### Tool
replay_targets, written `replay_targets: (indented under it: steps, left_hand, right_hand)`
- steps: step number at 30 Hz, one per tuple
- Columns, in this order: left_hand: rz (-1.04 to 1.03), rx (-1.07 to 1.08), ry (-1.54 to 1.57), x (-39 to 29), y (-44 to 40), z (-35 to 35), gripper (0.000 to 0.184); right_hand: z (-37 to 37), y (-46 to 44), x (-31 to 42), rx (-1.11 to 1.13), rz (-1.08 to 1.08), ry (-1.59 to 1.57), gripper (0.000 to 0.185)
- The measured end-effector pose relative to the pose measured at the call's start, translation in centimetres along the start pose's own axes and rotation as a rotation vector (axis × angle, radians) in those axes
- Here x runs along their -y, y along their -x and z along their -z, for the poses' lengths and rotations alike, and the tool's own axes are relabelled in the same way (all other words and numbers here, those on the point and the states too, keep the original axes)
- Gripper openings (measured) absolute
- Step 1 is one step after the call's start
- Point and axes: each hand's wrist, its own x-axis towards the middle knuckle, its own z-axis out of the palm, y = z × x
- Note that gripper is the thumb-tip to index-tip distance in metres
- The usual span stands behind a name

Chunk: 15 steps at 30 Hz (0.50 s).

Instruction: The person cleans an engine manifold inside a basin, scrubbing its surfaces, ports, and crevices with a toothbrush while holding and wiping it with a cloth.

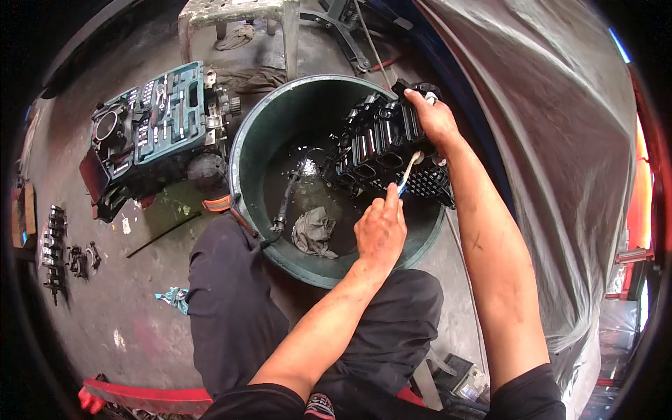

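Observation:
My left hand [381,227] is closed around the handle of a brush [411,170], its pale bristle head against the underside of a black ribbed engine part [378,140]. The fingers of my right hand [435,120] wrap the upper right end of that part, with the thumb on top. The part is tilted over the right side of a large dark green tub [245,147]. Dark liquid lies in the bottom of the tub, with a grey rag [314,231] and a black hose [285,203] in it.
A teal socket set case [168,112] rests on machinery at the left. Metal parts [53,245] lie on the far left floor. Behind the tub stands a worn stool [238,12]. A grey cover [539,126] hangs along the right. A red bar [150,395] is at bottom left.

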Motion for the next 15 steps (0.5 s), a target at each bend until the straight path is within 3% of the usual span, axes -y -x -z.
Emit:
replay_targets:
  steps: [2, 4, 9, 13, 15]
  left_hand:
    - [0.031, 0.020, 0.090, -1.1, -1.8, -0.3, 0.023]
    - [0.123, 0.247, 0.077, -3.0, -4.8, 0.2, 0.018]
    - [0.120, 0.223, 0.303, -5.8, -3.8, 0.9, 0.025]
    - [0.035, 0.176, -0.051, -3.6, -4.1, -2.5, 0.020]
    - [0.073, 0.272, -0.015, -4.8, -6.4, -0.6, 0.020]
  right_hand:
    - [0.3, 0.6, 0.6, 0.007, -0.051, 0.015, 0.090]
    - [0.3, 0.9, 0.6, 0.006, -0.074, 0.027, 0.090]
    - [-0.1, -0.6, 0.3, -0.031, 0.002, 0.033, 0.081]
    - [-0.1, -0.1, -0.4, -0.039, -0.049, 0.057, 0.079]
    - [-0.2, 0.2, 0.3, -0.095, -0.032, 0.074, 0.081]
